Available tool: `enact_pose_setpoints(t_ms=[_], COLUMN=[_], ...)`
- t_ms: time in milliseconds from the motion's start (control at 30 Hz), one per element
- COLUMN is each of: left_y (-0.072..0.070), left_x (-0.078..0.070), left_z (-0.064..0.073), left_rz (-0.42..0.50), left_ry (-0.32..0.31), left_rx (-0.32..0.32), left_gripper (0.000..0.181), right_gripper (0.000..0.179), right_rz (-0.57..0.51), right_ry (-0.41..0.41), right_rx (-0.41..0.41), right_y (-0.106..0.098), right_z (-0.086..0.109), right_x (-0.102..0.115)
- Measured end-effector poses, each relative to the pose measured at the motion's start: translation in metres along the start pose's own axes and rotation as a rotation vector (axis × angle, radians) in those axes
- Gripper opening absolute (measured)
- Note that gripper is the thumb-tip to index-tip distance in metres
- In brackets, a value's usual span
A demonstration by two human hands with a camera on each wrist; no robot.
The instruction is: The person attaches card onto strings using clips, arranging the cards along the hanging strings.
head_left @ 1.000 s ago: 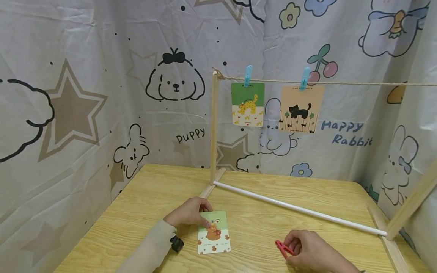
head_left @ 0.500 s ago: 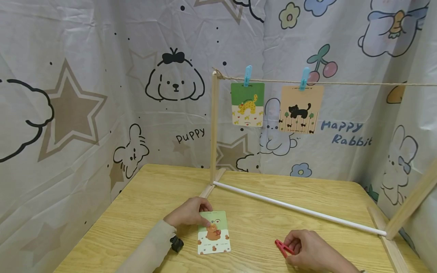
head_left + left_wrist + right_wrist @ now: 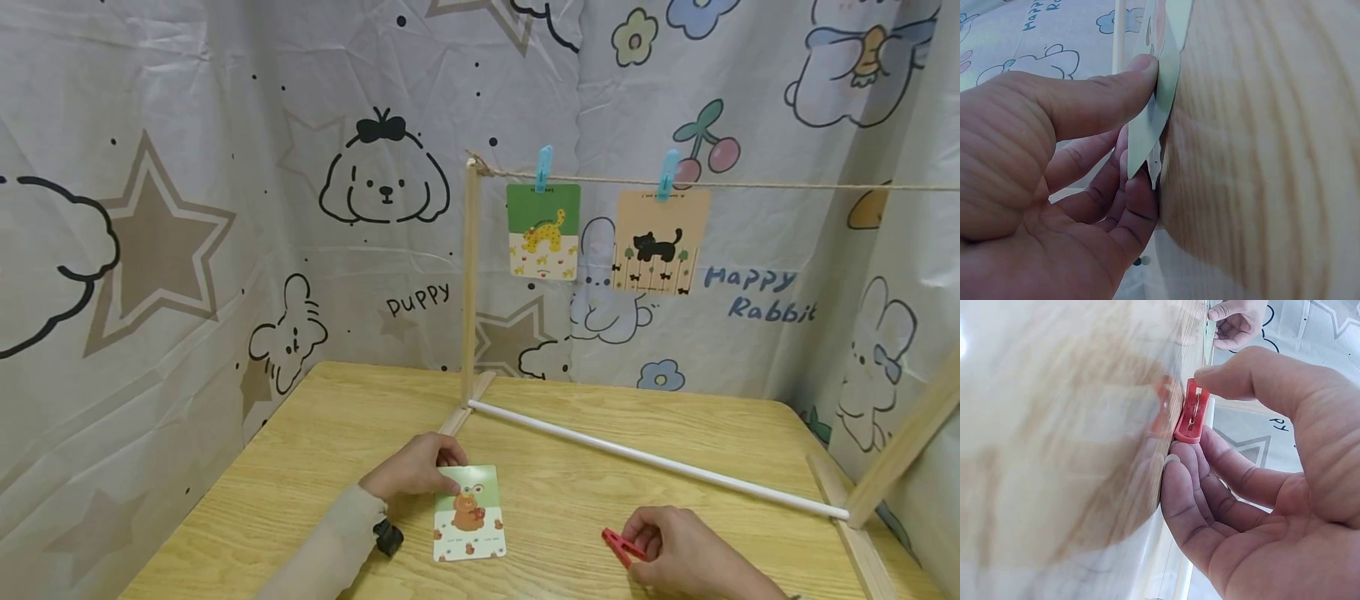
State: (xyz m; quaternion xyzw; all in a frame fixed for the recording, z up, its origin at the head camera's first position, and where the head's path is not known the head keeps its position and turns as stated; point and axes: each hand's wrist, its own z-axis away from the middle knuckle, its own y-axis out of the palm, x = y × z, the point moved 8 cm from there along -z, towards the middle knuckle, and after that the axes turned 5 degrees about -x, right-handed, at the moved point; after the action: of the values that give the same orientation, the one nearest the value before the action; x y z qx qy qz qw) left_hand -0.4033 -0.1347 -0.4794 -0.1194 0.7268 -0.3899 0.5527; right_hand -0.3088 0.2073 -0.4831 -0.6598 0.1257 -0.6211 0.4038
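Observation:
My left hand (image 3: 416,467) pinches the upper left corner of a green and white card with a brown bear (image 3: 469,525). In the left wrist view the thumb lies on the card's (image 3: 1154,119) face and fingers curl at its edge, close over the wood. To the right, my right hand (image 3: 686,550) holds a red clothespin (image 3: 621,547) between thumb and fingers. The right wrist view shows this clothespin (image 3: 1192,412) right at the tabletop, its metal spring visible.
Beyond the hands stands a wooden frame (image 3: 470,283) with a white rod (image 3: 660,460) along its base. From its twine (image 3: 787,183), blue clothespins (image 3: 543,169) hold a leopard card (image 3: 543,233) and a black cat card (image 3: 662,242). A printed curtain (image 3: 375,275) surrounds the wooden table (image 3: 337,408).

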Motion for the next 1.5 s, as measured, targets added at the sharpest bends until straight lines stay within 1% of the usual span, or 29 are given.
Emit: enact_pose_setpoints(t_ms=[100, 300, 533, 767, 900, 1133, 1367, 1500], left_y=[-0.001, -0.001, -0.001, -0.002, -0.002, -0.004, -0.006, -0.007], left_x=[-0.001, -0.002, -0.005, -0.006, -0.006, -0.007, -0.008, -0.01], left_z=[0.0, 0.0, 0.001, 0.0, 0.0, 0.001, 0.002, 0.001], left_rz=[0.0, -0.004, 0.008, 0.012, 0.011, 0.016, 0.032, 0.045], left_ry=[0.005, 0.015, 0.022, 0.026, 0.029, 0.03, 0.011, 0.019], left_rx=[-0.001, -0.01, -0.019, -0.027, -0.033, -0.048, -0.064, -0.07], left_gripper=[0.027, 0.028, 0.029, 0.03, 0.03, 0.031, 0.03, 0.028], right_gripper=[0.023, 0.022, 0.021, 0.02, 0.019, 0.02, 0.019, 0.02], right_rz=[0.005, -0.007, -0.044, -0.033, -0.036, -0.011, -0.022, -0.031], right_ry=[-0.023, -0.038, -0.003, 0.003, -0.009, -0.056, -0.057, -0.052], right_rx=[-0.004, 0.0, 0.012, 0.005, 0.007, -0.002, -0.015, -0.011], right_y=[0.0, 0.0, 0.001, 0.0, -0.001, -0.002, -0.004, -0.004], right_z=[0.0, 0.0, 0.0, -0.001, -0.001, -0.001, -0.001, -0.001], right_x=[0.001, 0.001, -0.002, -0.002, -0.001, 0.002, 0.0, 0.0])
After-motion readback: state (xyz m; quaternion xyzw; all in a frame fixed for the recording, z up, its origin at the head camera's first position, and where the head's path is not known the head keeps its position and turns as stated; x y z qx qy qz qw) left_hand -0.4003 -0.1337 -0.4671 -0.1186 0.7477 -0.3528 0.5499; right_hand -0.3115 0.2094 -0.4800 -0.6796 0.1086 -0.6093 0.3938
